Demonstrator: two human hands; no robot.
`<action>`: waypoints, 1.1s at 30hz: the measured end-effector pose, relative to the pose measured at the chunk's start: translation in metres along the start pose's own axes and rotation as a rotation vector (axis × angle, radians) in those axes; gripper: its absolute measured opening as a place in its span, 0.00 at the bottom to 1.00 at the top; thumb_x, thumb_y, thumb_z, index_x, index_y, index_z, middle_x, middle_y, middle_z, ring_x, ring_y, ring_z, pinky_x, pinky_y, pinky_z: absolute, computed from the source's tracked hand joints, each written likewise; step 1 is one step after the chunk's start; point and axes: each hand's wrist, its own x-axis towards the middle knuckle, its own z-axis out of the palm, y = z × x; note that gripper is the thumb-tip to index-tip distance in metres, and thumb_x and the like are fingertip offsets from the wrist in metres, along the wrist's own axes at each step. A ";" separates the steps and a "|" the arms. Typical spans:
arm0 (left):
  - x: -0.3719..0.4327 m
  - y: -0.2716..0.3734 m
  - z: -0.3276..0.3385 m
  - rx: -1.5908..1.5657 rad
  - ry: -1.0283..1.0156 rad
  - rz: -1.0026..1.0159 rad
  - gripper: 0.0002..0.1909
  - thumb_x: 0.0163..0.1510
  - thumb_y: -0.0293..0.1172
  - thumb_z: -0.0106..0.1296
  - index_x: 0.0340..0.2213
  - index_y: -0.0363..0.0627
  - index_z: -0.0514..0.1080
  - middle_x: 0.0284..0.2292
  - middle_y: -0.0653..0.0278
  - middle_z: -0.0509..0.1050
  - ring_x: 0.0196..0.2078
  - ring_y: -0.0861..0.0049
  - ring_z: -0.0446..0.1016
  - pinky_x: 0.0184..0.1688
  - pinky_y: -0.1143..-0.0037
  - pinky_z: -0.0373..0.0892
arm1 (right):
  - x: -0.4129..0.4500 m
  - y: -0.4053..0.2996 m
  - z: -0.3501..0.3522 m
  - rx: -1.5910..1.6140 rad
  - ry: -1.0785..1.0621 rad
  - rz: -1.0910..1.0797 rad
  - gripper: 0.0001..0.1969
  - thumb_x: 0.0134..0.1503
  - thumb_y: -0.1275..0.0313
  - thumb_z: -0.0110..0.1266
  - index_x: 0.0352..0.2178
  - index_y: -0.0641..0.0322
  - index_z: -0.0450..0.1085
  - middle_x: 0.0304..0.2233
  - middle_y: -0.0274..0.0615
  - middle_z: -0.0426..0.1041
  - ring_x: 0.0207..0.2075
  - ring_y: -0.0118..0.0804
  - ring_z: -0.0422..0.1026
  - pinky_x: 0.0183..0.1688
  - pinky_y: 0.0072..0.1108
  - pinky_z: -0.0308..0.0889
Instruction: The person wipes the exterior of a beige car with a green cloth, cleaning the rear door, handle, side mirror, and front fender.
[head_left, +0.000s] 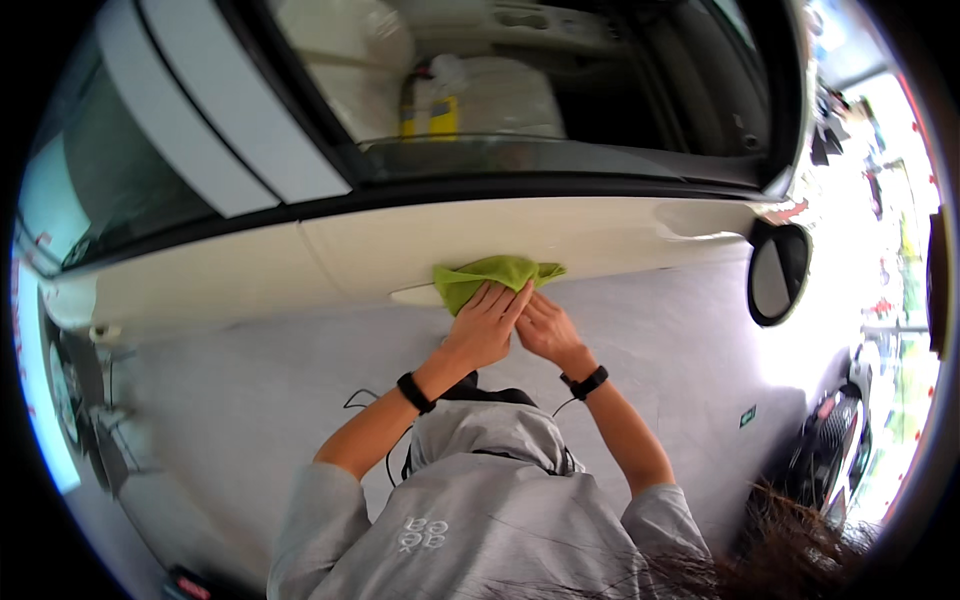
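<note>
A green cloth (487, 274), bunched and folded, lies against the side of a cream-white car door (450, 232). My left hand (480, 326) grips its lower edge, fingers stretched over the fabric. Close beside it, my right hand (550, 328) has its fingers bent in at the cloth's lower right, and the fingertips of the two hands meet. Just left of the cloth, part of the door handle (415, 295) shows; the cloth and hands cover the rest of it. Both wrists wear black bands.
Above the door is the side window (540, 157), with a yellow-labelled container (442, 116) on the seat inside. The side mirror (780, 271) juts out at right. Grey floor (262, 405) spreads below. A motorcycle (832, 435) stands at far right; a thin cable (388, 457) hangs by my waist.
</note>
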 end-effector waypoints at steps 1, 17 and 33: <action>0.006 0.005 -0.004 -0.024 0.027 0.026 0.39 0.44 0.20 0.48 0.61 0.36 0.56 0.52 0.47 0.67 0.53 0.53 0.68 0.57 0.62 0.63 | -0.007 -0.002 -0.008 -0.043 0.009 0.021 0.14 0.44 0.80 0.54 0.37 0.65 0.72 0.40 0.45 0.74 0.44 0.47 0.73 0.46 0.32 0.72; -0.001 0.047 -0.022 -0.169 0.229 0.056 0.13 0.54 0.27 0.58 0.42 0.40 0.72 0.32 0.59 0.78 0.34 0.64 0.78 0.32 0.71 0.74 | -0.120 -0.030 -0.105 -0.312 0.632 0.837 0.17 0.40 0.86 0.55 0.35 0.64 0.70 0.30 0.48 0.73 0.34 0.51 0.73 0.35 0.34 0.69; 0.056 0.117 0.002 -0.017 -0.088 0.106 0.22 0.46 0.20 0.52 0.46 0.41 0.70 0.37 0.56 0.76 0.40 0.59 0.75 0.42 0.64 0.70 | -0.081 -0.014 -0.158 -0.035 0.247 0.544 0.10 0.40 0.74 0.60 0.23 0.60 0.65 0.20 0.39 0.68 0.25 0.43 0.70 0.28 0.31 0.67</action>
